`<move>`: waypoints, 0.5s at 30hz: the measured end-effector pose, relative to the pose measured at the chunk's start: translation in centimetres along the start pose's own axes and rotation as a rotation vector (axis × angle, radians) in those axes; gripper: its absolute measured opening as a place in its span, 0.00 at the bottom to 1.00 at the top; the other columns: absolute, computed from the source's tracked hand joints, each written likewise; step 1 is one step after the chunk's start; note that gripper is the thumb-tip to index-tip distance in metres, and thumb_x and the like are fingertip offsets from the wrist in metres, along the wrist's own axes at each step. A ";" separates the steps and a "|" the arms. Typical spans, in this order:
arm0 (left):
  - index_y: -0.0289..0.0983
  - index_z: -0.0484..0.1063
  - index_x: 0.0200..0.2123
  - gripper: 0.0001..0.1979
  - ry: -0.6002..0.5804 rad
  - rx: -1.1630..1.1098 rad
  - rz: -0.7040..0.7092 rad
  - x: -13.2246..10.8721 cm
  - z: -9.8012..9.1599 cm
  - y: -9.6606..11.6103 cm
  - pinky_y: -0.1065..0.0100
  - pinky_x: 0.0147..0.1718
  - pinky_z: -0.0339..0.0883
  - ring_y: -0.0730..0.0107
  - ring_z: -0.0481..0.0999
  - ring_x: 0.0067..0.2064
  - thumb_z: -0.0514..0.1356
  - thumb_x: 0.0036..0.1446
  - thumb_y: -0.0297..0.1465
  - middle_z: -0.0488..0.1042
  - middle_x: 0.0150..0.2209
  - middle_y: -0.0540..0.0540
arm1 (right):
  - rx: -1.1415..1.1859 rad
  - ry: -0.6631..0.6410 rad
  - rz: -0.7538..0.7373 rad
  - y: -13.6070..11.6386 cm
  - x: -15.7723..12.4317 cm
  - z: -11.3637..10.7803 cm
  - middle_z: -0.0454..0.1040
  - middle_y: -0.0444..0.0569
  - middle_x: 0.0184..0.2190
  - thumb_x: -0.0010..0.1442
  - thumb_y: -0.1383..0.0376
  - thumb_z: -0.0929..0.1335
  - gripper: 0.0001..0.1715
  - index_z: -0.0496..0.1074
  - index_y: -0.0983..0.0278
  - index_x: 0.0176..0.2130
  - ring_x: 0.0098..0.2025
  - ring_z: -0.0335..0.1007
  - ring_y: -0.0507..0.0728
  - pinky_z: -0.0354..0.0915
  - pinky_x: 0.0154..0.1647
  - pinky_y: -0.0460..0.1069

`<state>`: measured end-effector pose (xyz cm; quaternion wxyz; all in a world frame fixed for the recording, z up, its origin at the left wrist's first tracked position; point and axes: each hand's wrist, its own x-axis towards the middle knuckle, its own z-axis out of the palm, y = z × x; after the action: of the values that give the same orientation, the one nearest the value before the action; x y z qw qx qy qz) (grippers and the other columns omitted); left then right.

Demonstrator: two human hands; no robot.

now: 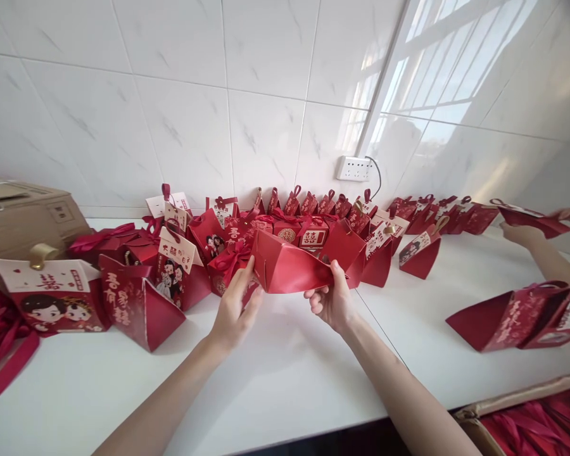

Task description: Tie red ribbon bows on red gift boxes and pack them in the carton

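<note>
Between my two hands, a red paper gift box [292, 269] is held tilted above the white table, with its plain red side toward me. My left hand [237, 301] grips its left end, thumb on the near side. The other, pointed end is pinched by my right hand [331, 297], thumb on top and fingers curled below. Just behind it, another red gift box [346, 253] and a box with a ribbon bow [230, 263] stand on the table. Part of the held box's far side is hidden.
Printed red gift boxes [140, 297] line the white table [285, 380]. Left are a cardboard carton [33, 215] and loose red ribbon [14, 354]. A power strip [354, 168] sits on the tiled wall. Another person's hands [520, 235] hold a red box at right. Lower right, an open carton [527, 392] contains red ribbons.
</note>
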<state>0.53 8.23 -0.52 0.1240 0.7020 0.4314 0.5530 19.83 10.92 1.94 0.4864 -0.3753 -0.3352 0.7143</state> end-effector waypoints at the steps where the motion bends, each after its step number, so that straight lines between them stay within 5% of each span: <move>1: 0.39 0.55 0.62 0.26 0.006 -0.003 0.000 0.0 0.0 0.0 0.64 0.43 0.67 0.63 0.71 0.43 0.48 0.63 0.40 0.70 0.41 0.43 | -0.032 -0.037 -0.029 0.1 0.0 -0.1 0.70 0.51 0.13 0.46 0.34 0.63 0.38 0.50 0.61 0.12 0.12 0.65 0.50 0.64 0.10 0.42; 6: 0.40 0.55 0.62 0.28 0.010 -0.041 0.007 -0.2 0.0 -0.5 0.59 0.48 0.65 0.58 0.70 0.49 0.47 0.63 0.44 0.70 0.46 0.41 | -0.115 -0.183 -0.158 0.6 0.0 -0.5 0.71 0.52 0.14 0.44 0.35 0.65 0.36 0.57 0.63 0.13 0.13 0.67 0.53 0.67 0.12 0.45; 9: 0.40 0.51 0.63 0.37 0.003 -0.210 0.066 -0.5 0.3 -1.1 0.53 0.54 0.60 0.50 0.64 0.57 0.45 0.57 0.55 0.64 0.55 0.38 | -0.139 -0.269 -0.269 0.7 -0.1 -0.7 0.73 0.50 0.17 0.45 0.40 0.68 0.32 0.70 0.67 0.24 0.17 0.71 0.56 0.72 0.18 0.48; 12: 0.44 0.43 0.64 0.44 0.052 -0.363 0.090 -0.8 0.6 -1.7 0.52 0.49 0.67 0.49 0.65 0.56 0.46 0.50 0.61 0.60 0.57 0.38 | -0.228 -0.318 -0.421 0.9 -0.2 -0.9 0.77 0.50 0.29 0.49 0.51 0.72 0.25 0.72 0.66 0.40 0.31 0.76 0.59 0.75 0.28 0.53; 15: 0.45 0.44 0.62 0.41 0.160 -0.223 0.112 -1.0 0.4 -2.1 0.49 0.47 0.68 0.52 0.70 0.49 0.53 0.51 0.56 0.65 0.52 0.38 | -0.270 -0.367 -0.480 1.0 -0.1 -0.9 0.75 0.51 0.42 0.50 0.58 0.73 0.24 0.69 0.62 0.46 0.45 0.73 0.61 0.73 0.42 0.57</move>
<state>-0.14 8.89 -2.68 0.1353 0.6603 0.3362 0.6577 20.21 10.68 0.66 0.5182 -0.2118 -0.5879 0.5839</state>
